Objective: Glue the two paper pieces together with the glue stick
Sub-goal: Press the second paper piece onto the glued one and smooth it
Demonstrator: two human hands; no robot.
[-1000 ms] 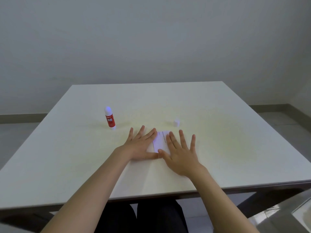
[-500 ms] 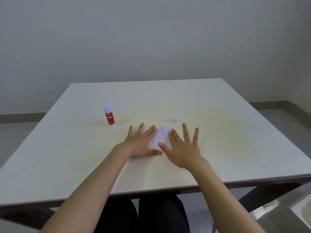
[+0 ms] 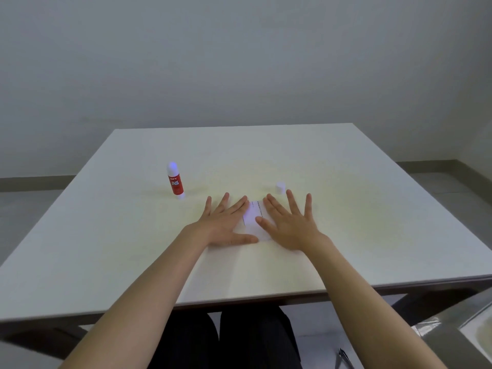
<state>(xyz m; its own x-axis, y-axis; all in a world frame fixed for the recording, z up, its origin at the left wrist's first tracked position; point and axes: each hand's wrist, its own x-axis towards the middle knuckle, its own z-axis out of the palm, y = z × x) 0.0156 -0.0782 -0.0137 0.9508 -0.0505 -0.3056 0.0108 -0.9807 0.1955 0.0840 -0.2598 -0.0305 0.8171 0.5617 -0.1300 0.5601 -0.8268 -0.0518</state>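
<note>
A small white paper [image 3: 253,217] with faint printed lines lies flat on the white table [image 3: 372,209], mostly covered by my hands. My left hand [image 3: 226,225] rests palm down on its left part, fingers spread. My right hand [image 3: 288,225] lies palm down over its right part, fingers spread too. I cannot tell the two paper pieces apart under my hands. The red glue stick [image 3: 175,183] stands upright and uncapped to the left of my left hand. Its white cap [image 3: 280,187] sits just beyond my right fingertips.
The table's near edge runs just in front of my lap, and dark trousers show below it. A grey wall stands behind the far edge. A shiny metal surface [image 3: 468,323] shows at the lower right, beside the table.
My right hand has slid to the right, uncovering more of the paper between my hands. The left hand has stayed flat in place. The view has tilted up a little.
</note>
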